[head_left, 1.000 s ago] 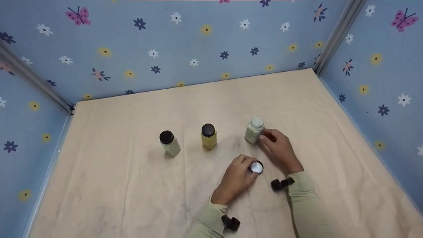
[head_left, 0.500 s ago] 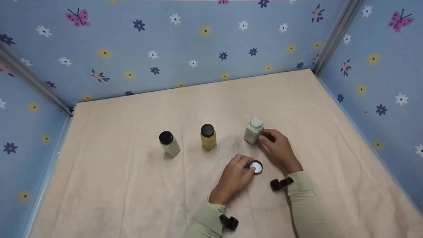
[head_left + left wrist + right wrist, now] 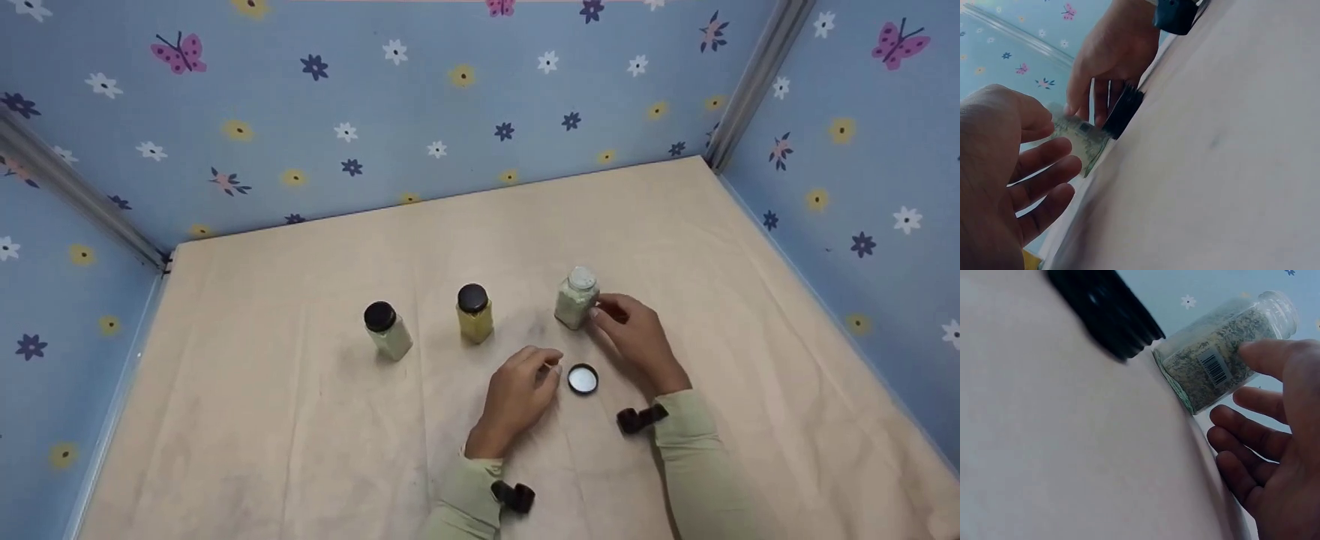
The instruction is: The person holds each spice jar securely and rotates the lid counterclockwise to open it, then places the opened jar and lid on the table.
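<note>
An uncapped glass jar of pale green flakes (image 3: 576,301) stands upright at the right. My right hand (image 3: 639,336) is at its right side, thumb tip on the glass and the other fingers loosely bent beside it. A black cap (image 3: 583,380) lies on the cloth, its white inside facing up. Just left of the cap, my left hand (image 3: 516,394) holds nothing, fingers loosely bent. In the left wrist view, a gap shows between the left fingers (image 3: 1058,157) and the cap (image 3: 1124,111). The right wrist view shows the jar's barcode label (image 3: 1215,368).
A yellow-filled jar with a dark cap (image 3: 475,315) stands left of the uncapped one. Farther left is a pale green jar with a black cap (image 3: 388,331). Flower-patterned walls (image 3: 420,97) border the cloth-covered table (image 3: 300,285) at the back and sides.
My left hand has let go of the cap and drawn back slightly left; the cap now rests on the cloth. My right hand stays at the uncapped jar.
</note>
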A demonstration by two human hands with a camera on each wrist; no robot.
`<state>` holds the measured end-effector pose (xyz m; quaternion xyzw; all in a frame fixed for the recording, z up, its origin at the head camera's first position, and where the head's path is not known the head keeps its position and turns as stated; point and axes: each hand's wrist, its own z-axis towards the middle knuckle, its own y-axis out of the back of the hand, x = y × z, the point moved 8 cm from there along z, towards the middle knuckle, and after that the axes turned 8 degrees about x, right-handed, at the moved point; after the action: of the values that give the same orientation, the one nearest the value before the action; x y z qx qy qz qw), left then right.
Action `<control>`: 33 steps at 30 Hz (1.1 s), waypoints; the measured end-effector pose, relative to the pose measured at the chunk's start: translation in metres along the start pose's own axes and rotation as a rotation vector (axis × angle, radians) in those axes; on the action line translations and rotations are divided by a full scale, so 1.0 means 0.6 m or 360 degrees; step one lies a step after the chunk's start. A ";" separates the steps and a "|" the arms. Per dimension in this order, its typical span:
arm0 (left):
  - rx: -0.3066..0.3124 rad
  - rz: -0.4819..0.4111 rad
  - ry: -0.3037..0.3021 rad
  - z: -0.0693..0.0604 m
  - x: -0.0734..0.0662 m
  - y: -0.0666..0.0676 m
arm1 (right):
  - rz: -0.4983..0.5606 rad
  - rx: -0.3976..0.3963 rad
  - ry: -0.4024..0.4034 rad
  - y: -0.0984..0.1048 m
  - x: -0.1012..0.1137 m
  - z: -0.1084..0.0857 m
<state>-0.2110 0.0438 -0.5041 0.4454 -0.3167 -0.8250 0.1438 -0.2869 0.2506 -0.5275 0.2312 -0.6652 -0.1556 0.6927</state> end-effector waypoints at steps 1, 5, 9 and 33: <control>0.0001 -0.0010 0.0018 0.000 0.003 0.003 | 0.0002 -0.0017 0.0003 0.002 0.002 -0.001; -0.0004 -0.0026 0.0097 0.003 0.019 0.019 | 0.0021 -0.0099 -0.0014 0.010 0.008 -0.007; -0.0039 -0.0040 0.0142 0.004 0.035 0.038 | 0.0004 -0.0170 -0.0067 0.016 0.011 -0.012; -0.0336 -0.0133 0.0328 -0.008 0.092 0.114 | 0.0218 -0.0291 0.0159 -0.009 0.082 -0.031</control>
<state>-0.2409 -0.0387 -0.4969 0.5228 -0.1929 -0.8090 0.1872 -0.2647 0.2224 -0.4889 0.1285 -0.6272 -0.1563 0.7521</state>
